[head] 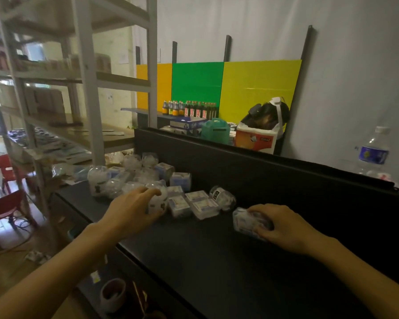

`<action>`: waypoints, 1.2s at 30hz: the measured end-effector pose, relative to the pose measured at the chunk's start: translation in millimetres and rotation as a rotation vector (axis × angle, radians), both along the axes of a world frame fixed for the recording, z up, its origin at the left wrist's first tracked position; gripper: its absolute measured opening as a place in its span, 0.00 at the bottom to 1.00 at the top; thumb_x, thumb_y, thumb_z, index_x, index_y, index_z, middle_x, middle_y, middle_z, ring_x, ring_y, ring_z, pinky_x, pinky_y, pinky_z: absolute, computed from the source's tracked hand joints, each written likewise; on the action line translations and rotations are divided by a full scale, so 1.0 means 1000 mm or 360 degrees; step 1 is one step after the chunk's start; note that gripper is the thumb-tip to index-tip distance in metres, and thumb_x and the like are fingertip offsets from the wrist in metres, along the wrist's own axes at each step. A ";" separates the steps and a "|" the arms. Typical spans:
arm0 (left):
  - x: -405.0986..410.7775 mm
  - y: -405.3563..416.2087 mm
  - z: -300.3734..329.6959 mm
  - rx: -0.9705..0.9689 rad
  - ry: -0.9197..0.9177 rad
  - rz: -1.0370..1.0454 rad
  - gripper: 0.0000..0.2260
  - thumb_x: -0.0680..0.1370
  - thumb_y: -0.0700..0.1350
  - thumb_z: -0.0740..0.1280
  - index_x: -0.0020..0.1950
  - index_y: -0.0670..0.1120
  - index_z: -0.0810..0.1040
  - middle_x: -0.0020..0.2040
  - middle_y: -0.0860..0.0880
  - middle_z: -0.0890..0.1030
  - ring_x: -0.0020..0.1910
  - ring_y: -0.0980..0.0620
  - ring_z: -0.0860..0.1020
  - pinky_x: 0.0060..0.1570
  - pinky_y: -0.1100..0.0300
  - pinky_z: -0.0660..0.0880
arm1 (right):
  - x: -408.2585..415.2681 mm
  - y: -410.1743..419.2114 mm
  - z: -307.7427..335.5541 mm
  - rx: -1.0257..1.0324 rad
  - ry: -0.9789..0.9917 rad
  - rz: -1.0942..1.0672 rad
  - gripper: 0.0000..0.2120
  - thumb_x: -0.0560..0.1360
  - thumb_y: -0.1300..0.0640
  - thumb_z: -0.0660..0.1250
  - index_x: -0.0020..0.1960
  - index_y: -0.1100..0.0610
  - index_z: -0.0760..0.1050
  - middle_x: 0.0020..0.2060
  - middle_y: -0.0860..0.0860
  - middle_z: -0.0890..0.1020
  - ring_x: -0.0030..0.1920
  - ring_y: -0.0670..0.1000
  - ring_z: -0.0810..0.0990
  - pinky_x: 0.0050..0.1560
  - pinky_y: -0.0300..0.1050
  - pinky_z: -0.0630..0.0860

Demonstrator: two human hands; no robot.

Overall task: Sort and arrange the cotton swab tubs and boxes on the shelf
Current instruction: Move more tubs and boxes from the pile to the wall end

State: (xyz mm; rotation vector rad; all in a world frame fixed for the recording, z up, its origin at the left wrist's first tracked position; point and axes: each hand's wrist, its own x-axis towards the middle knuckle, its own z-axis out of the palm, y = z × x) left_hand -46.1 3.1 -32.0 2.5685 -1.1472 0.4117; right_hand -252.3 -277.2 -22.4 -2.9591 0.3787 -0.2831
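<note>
- The left hand [134, 207], left of centre, wraps a round cotton swab tub [158, 201] standing on the black shelf [194, 261]; dragged sideways, it could knock the flat swab boxes [191, 204] touching its right.
- The right hand [283, 223], right of centre, clasps a clear swab box [244, 221] resting on the shelf; slick plastic may slip.
- The jumbled pile [134, 174] behind could topple off the shelf's far-left end.
</note>
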 end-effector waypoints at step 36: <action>-0.031 -0.040 0.021 -0.0080 0.0071 -0.1214 0.31 0.71 0.64 0.66 0.71 0.58 0.61 0.66 0.51 0.73 0.62 0.50 0.73 0.58 0.55 0.70 | -0.132 0.166 0.017 0.0047 -0.0240 -0.1069 0.21 0.74 0.49 0.68 0.66 0.43 0.70 0.58 0.44 0.77 0.53 0.43 0.76 0.53 0.44 0.78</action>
